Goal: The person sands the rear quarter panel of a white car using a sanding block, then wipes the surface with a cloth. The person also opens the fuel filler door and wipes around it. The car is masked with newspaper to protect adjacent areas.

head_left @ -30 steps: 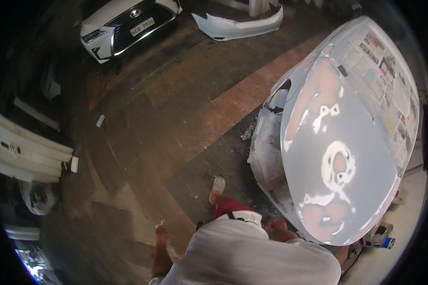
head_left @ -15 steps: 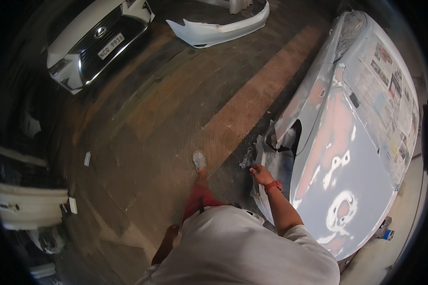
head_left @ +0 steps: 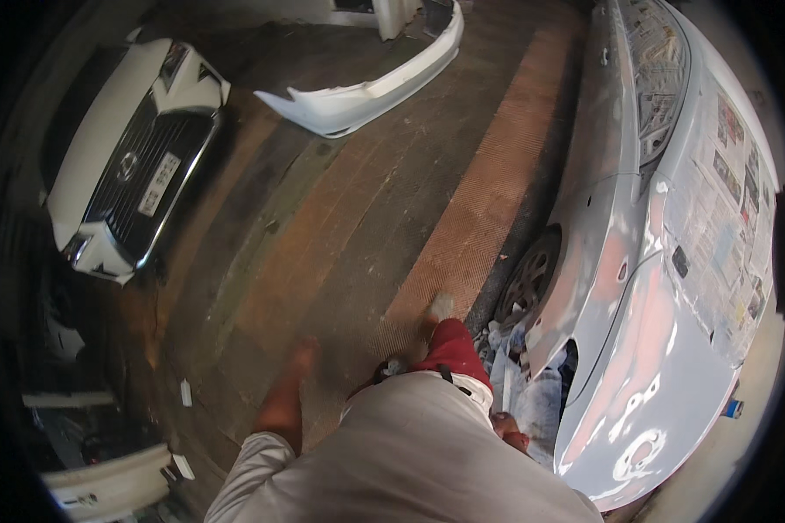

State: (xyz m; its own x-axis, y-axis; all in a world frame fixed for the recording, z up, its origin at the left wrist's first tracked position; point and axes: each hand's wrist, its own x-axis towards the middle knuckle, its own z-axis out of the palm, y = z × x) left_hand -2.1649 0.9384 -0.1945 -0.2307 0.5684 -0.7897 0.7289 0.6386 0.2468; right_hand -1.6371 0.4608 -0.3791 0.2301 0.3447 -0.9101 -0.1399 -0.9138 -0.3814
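My left hand (head_left: 302,356) hangs out over the floor on the left, smeared by motion; nothing shows in it clearly. My right hand (head_left: 509,431) is low beside my shirt, partly hidden by it, and its fingers cannot be made out. It is nearest to the crumpled pale covering (head_left: 532,401) at the front corner of a car body (head_left: 619,349) on my right. That body is grey with pinkish and white filler patches, and newspaper (head_left: 724,192) is taped over its glass. A dark wheel (head_left: 532,272) sits ahead under its side.
A loose white bumper (head_left: 366,105) lies on the floor ahead. At the left stands a white car front (head_left: 139,166) with a dark grille. Another pale bumper-like panel (head_left: 109,484) is low left, near a small white piece (head_left: 186,392). A reddish strip (head_left: 480,200) crosses the floor.
My view has shifted and I have stepped forward along the car. The right hand has drawn back toward my side; the left arm has swung forward.
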